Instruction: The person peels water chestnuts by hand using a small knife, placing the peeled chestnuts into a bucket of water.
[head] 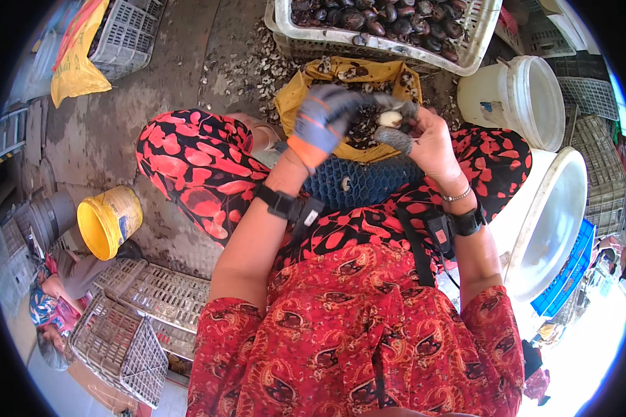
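Observation:
My left hand (pixel 321 120), in a grey and orange glove, is blurred beside my right hand; whether it holds a tool cannot be made out. My right hand (pixel 428 138), with grey covers on its fingertips, grips a pale peeled corm (pixel 390 119), probably a water chestnut. Both hands are above an open yellow woven sack (pixel 297 88) with dark peelings in it. Blue textured padding (pixel 365 182) lies between my knees, with a small pale piece (pixel 346 183) on it. Beyond the sack, a white plastic crate (pixel 381 44) holds many dark unpeeled corms (pixel 396 21).
At right are a cream bucket (pixel 501 96), a large white tub (pixel 548 219) and a blue crate (pixel 566 271). A yellow bucket (pixel 109 221) lies tilted at left, near another person (pixel 65 292) and stacked crates (pixel 120 339). Scraps litter the floor (pixel 240 70) ahead.

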The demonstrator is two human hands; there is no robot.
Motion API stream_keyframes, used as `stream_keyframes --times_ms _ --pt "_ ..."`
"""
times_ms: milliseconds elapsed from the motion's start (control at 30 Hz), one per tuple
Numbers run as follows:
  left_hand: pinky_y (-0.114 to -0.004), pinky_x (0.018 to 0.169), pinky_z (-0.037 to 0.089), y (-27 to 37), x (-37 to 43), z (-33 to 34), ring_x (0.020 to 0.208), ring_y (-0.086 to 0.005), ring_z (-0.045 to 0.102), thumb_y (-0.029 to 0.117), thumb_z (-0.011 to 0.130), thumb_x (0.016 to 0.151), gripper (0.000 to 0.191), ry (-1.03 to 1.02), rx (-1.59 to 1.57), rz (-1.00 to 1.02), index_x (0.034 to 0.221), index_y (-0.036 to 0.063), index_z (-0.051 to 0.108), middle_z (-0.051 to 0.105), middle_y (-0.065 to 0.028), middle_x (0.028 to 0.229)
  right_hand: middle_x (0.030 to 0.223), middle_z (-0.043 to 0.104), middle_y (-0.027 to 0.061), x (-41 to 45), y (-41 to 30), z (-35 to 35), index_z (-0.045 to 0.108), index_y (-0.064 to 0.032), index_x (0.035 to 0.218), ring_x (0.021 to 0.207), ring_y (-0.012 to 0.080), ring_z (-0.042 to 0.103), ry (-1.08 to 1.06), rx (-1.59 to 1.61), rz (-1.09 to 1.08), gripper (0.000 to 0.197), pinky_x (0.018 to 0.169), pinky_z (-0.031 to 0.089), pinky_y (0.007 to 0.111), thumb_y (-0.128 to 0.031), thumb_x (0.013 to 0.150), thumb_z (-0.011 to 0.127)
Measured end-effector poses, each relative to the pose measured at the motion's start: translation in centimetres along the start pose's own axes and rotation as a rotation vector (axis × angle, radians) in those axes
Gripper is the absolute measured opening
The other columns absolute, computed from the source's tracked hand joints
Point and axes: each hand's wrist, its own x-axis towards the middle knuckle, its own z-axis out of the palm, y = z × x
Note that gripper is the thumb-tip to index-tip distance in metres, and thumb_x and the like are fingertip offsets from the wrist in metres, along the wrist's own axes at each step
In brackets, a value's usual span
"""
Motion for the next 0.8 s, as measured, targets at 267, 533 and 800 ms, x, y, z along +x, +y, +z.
stream_keyframes --times_ms 267,533,800 --pt "-0.036 0.079 0.045 2.0 0.2 -0.1 0.087 -0.0295 0.057 0.004 0.057 0.076 0.022 -0.08 -0.176 0.003 0.097 0.0074 0.066 0.061 -0.0116 0.092 0.085 0.065 0.0027 0.3 0.8 -0.5 0.059 0.0017 0.098 0.076 0.0068 0.058 0.017 -0.104 -0.033 0.033 0.071 0.049 0.022 -0.013 0.073 0.075" --pt "-0.031 0.074 0.046 -1.1 -0.1 -0.3 0.083 -0.0218 0.059 0.004 0.055 0.081 0.019 0.049 -0.153 -0.294 0.098 0.0058 0.065 0.063 -0.0092 0.089 0.085 0.065 0.0044 -0.4 -0.6 0.8 0.058 0.0008 0.099 0.076 0.0086 0.059 0.012 0.114 0.049 0.032 0.07 0.05 0.023 -0.011 0.074 0.073" --pt "-0.024 0.079 0.047 2.3 -0.5 2.1 0.088 -0.0097 0.058 0.007 0.068 0.077 0.033 -0.097 -0.7 -0.479 0.108 0.0015 0.059 0.064 -0.0038 0.096 0.078 0.058 0.0145 0.2 1.1 2.4 0.058 -0.0034 0.084 0.074 0.0365 0.058 0.097 -0.688 -0.187 0.023 0.063 0.047 0.042 -0.011 0.065 0.068"
